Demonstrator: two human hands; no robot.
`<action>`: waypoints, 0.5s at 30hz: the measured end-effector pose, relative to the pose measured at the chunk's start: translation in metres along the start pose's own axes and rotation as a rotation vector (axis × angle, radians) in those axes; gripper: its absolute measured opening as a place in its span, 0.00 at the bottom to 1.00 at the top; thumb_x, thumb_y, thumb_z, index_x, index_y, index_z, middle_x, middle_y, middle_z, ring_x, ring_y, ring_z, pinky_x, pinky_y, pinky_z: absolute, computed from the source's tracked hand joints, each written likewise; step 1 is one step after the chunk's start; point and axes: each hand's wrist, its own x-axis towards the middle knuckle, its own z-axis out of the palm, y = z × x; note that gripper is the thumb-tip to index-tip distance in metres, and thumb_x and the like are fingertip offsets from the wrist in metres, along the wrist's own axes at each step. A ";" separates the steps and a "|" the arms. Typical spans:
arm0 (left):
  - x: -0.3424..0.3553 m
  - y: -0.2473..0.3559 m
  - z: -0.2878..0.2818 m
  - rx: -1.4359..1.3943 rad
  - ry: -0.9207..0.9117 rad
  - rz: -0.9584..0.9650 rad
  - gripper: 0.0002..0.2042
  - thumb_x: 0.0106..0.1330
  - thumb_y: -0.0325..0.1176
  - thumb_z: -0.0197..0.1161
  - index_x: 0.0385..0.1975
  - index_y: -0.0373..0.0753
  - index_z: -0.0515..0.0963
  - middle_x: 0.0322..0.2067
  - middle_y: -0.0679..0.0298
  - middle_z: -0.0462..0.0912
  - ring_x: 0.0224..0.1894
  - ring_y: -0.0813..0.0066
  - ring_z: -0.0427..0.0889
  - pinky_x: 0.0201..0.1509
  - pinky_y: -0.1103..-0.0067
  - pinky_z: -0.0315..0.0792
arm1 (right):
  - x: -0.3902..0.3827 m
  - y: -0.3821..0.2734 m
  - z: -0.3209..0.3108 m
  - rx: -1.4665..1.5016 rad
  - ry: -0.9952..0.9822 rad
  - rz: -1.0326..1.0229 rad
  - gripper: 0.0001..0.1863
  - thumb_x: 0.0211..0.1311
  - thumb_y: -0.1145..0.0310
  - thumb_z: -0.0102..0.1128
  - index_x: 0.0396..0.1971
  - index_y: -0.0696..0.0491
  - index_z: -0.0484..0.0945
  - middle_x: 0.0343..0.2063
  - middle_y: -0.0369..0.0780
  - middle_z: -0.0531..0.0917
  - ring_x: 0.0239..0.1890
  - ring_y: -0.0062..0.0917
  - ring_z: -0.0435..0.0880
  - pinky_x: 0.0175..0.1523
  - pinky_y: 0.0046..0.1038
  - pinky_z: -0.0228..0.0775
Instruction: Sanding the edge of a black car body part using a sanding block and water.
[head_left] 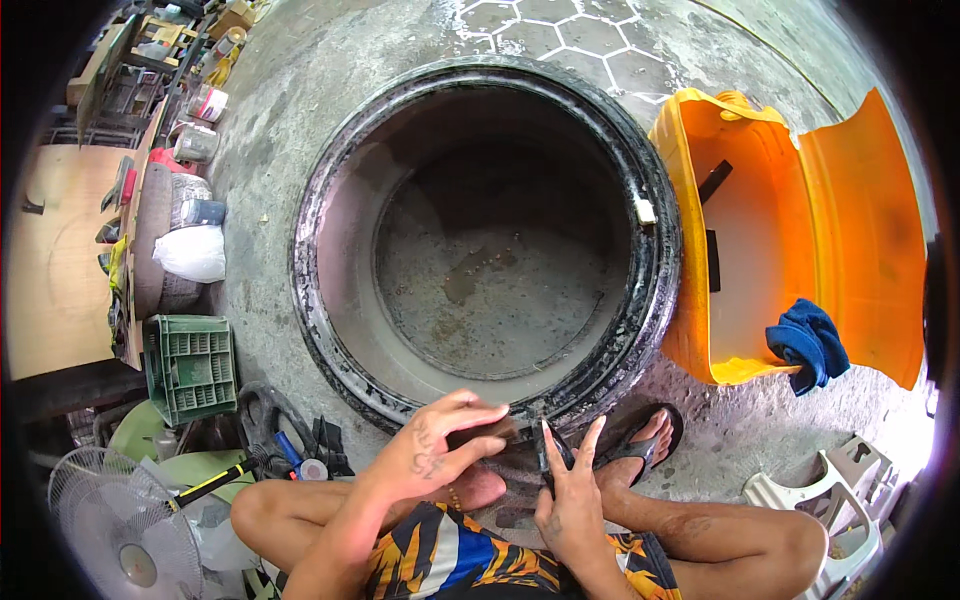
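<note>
A large round black tub (655, 300) stands in front of me, its rim scuffed and its inside grey with a thin wet patch on the bottom. My left hand (430, 455) is at the near rim, thumb and fingers curled round a small dark brown piece (500, 432) that is mostly hidden. To its right, my right hand (575, 495) grips a narrow black object (546, 450); the index and middle fingers point forward along it. Its exact kind cannot be made out. A small white block (645, 211) rests on the tub's right rim.
Right of the tub lies a cut-open orange plastic container (690, 330) with black bars inside and a blue cloth (808, 345) over its edge. At left are a green crate (190, 370), a fan (125, 540) and a cluttered bench (70, 250). A white plastic stool (830, 505) is at lower right.
</note>
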 end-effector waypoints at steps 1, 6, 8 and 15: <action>0.005 0.001 0.004 -0.010 0.042 0.014 0.22 0.73 0.32 0.73 0.65 0.35 0.85 0.52 0.54 0.88 0.55 0.60 0.88 0.64 0.71 0.78 | 0.000 -0.001 0.000 0.006 -0.006 0.015 0.48 0.55 0.84 0.56 0.82 0.48 0.67 0.82 0.74 0.36 0.68 0.75 0.75 0.71 0.51 0.76; 0.035 -0.005 0.031 -0.075 0.110 0.133 0.22 0.74 0.32 0.73 0.65 0.35 0.84 0.51 0.51 0.87 0.55 0.61 0.87 0.62 0.69 0.79 | 0.000 0.002 0.002 -0.023 0.004 -0.012 0.48 0.56 0.84 0.57 0.82 0.49 0.67 0.82 0.71 0.36 0.67 0.73 0.77 0.70 0.50 0.78; 0.030 -0.007 0.030 -0.065 0.087 0.151 0.22 0.74 0.32 0.73 0.65 0.35 0.84 0.51 0.51 0.86 0.54 0.61 0.87 0.60 0.69 0.79 | -0.002 0.007 0.009 -0.080 0.049 -0.070 0.48 0.56 0.85 0.58 0.82 0.50 0.67 0.82 0.71 0.35 0.67 0.73 0.77 0.70 0.50 0.77; 0.034 -0.004 0.047 -0.013 0.253 0.209 0.22 0.73 0.33 0.73 0.64 0.35 0.85 0.50 0.52 0.87 0.50 0.56 0.87 0.60 0.68 0.79 | -0.002 0.005 0.006 -0.051 0.053 -0.076 0.48 0.54 0.86 0.58 0.81 0.52 0.68 0.82 0.72 0.37 0.68 0.72 0.77 0.70 0.50 0.77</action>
